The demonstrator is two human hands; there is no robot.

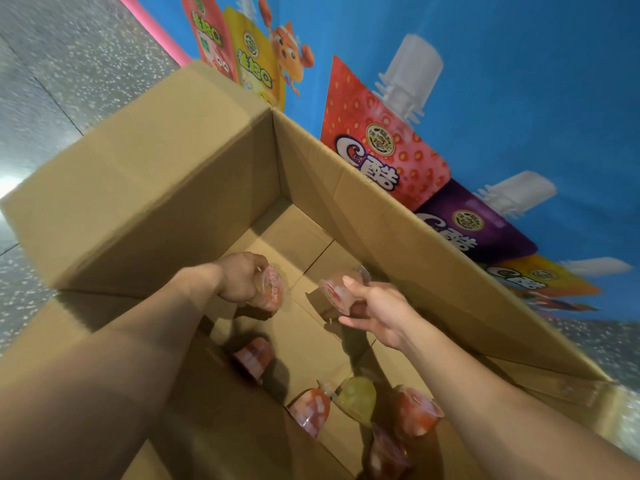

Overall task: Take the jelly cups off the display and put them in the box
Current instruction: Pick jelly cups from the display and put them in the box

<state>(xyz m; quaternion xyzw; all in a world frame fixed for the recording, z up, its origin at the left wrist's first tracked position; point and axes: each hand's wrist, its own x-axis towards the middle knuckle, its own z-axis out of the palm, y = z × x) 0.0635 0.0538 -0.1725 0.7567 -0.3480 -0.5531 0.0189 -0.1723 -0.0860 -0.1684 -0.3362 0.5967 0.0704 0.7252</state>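
Now | left hand (239,277) grips jelly cup (272,289) | right hand (379,315) pinches second cup (336,289)

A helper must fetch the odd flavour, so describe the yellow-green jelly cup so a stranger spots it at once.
Start at the open cardboard box in front of the blue banner. On its floor, at the end nearest the person, lie several red cups. The yellow-green cup lies among them, between two, and it alone is not red.

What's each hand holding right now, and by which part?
Left hand grips a red jelly cup round its body. Right hand pinches a second jelly cup by its sides, thumb on top. Both inside the box.
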